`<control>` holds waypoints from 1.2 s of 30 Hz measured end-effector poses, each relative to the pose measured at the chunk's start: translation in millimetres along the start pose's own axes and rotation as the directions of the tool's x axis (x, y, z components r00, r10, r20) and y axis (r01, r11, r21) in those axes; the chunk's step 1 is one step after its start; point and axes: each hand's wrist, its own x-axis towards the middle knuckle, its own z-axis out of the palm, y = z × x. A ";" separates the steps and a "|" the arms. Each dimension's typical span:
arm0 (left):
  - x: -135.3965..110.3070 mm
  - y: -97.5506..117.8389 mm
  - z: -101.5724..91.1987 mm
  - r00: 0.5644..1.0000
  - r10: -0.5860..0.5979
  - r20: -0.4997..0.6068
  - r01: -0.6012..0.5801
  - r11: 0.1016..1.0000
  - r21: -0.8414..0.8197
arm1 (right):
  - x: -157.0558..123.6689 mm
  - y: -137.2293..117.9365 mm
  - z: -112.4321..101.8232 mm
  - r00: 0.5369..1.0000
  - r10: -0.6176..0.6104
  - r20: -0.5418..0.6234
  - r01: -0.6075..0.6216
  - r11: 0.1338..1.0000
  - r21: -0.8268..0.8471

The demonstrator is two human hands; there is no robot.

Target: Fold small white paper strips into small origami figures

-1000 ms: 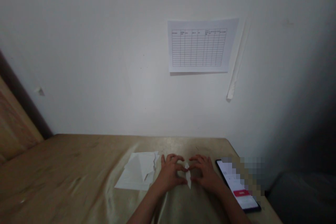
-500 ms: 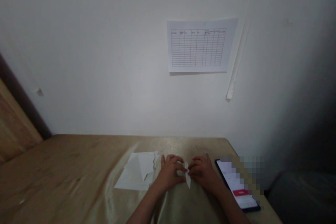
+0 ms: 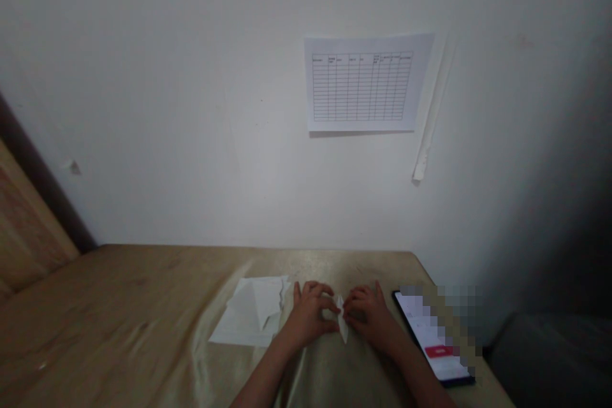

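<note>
White, narrow folded paper [image 3: 341, 322] on the bench [image 3: 119, 306] near its front edge, right of middle. Pinched from both sides by curled fingers of left hand [image 3: 310, 315] and right hand [image 3: 369, 313]. Just left, loose sheets [image 3: 246, 320]; by the right edge, phone [image 3: 433, 339].

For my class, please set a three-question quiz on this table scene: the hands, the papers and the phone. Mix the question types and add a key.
1. True or false: the left hand and the right hand both pinch the small folded paper between them.
2. Which thing lies on the table just to the right of the right hand? A. the phone B. a pair of scissors C. a cup
3. Fill in: the loose white sheets lie flat to the ______ of the left hand.
Key: 1 true; 2 A; 3 left.
</note>
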 end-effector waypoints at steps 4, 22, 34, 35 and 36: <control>0.3 -0.3 0.1 1.000 -0.002 -0.013 0.002 1.000 -0.005 | 0.6 -3.0 -1.0 1.000 0.021 0.018 -0.021 1.000 -0.017; 0.6 -4.1 9.5 0.981 0.147 -0.127 -0.145 0.989 0.027 | 0.4 -0.5 3.3 0.999 0.025 -0.037 -0.026 0.999 -0.036; 1.2 -5.4 13.9 0.974 0.176 -0.144 -0.169 0.984 0.058 | -0.1 -0.4 -0.1 1.000 0.014 -0.021 -0.015 0.998 -0.053; 1.2 -5.7 14.2 0.974 0.175 -0.141 -0.168 0.984 0.063 | 0.1 0.7 -0.7 1.000 0.013 -0.013 -0.014 0.999 -0.049; 1.2 -5.8 14.2 0.975 0.175 -0.138 -0.167 0.984 0.066 | 0.2 1.9 -1.3 1.000 0.011 -0.007 -0.011 0.999 -0.045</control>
